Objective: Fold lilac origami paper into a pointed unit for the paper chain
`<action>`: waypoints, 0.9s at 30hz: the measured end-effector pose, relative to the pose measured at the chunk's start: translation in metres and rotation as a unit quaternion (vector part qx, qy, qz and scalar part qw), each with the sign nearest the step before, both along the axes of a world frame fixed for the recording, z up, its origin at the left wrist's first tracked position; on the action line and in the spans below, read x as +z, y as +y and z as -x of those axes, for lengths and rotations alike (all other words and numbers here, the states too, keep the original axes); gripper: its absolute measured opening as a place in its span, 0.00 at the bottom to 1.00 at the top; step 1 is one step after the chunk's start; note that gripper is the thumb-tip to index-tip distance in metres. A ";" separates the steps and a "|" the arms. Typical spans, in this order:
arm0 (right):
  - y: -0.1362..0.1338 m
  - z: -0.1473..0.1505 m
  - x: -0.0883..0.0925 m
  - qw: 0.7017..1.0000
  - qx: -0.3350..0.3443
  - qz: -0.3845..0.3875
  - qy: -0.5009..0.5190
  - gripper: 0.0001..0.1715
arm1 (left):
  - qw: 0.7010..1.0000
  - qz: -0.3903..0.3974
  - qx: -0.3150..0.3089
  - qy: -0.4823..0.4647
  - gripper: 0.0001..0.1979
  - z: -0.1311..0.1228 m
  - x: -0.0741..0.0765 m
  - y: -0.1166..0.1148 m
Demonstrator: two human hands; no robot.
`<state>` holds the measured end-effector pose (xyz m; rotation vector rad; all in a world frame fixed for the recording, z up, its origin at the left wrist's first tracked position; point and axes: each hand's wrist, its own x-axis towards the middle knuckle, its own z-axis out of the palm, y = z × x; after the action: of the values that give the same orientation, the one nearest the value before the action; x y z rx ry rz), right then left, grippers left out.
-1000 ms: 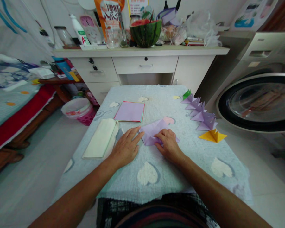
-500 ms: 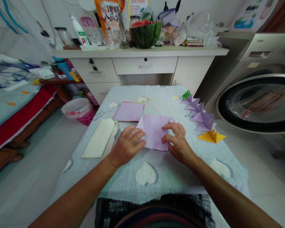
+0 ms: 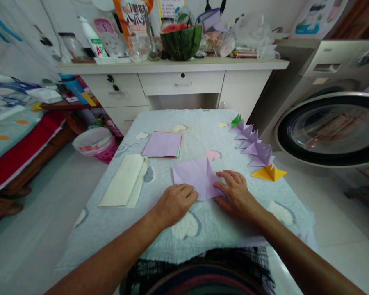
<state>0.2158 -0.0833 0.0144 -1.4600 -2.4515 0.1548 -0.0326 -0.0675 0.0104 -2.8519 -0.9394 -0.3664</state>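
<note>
A sheet of purple origami paper (image 3: pixel 193 174) with a raised crease right of its middle lies in front of me on the cloth-covered table. My left hand (image 3: pixel 177 201) is closed on its lower left edge, fingertips hidden beneath the knuckles. At the right edge, my right hand (image 3: pixel 233 190) has its fingers curled onto the paper, with the thumb low and partly hidden. Beyond it is a stack of coloured origami paper (image 3: pixel 162 144), purple on top. A folded pale sheet (image 3: pixel 123 180) rests to the left.
Folded purple paper pieces (image 3: pixel 254 147) stand in a row along the table's right side, between a green piece (image 3: pixel 236 120) and a yellow one (image 3: pixel 269 173). A white cabinet (image 3: pixel 184 83) holding a cut watermelon (image 3: pixel 181 43) stands behind, with a washing machine (image 3: pixel 329 127) at right.
The purple paper has turned or been flipped, so its raised crease now shows at the right instead of the left. Both hands have come slightly nearer me; the whole view has shifted a little.
</note>
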 end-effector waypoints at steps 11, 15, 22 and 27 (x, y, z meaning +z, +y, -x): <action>-0.006 0.004 -0.015 0.994 -0.035 -0.030 0.101 0.09 | 0.996 0.059 0.031 -0.060 0.06 -0.008 -0.002 -0.004; -0.008 0.005 -0.014 0.991 -0.051 -0.020 0.120 0.08 | 0.982 0.124 0.046 -0.137 0.05 -0.007 -0.002 -0.004; -0.005 0.004 -0.022 0.986 -0.083 0.004 0.145 0.06 | 0.914 0.295 0.136 -0.243 0.04 -0.006 0.010 0.009; -0.003 0.003 -0.023 0.981 -0.101 0.023 0.161 0.05 | 0.894 0.316 0.195 -0.252 0.06 -0.006 0.009 0.016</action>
<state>0.2130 -0.0862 -0.0086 -1.5545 -2.0443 0.3765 -0.0262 -0.0516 0.0198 -3.0210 -2.0200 -0.9264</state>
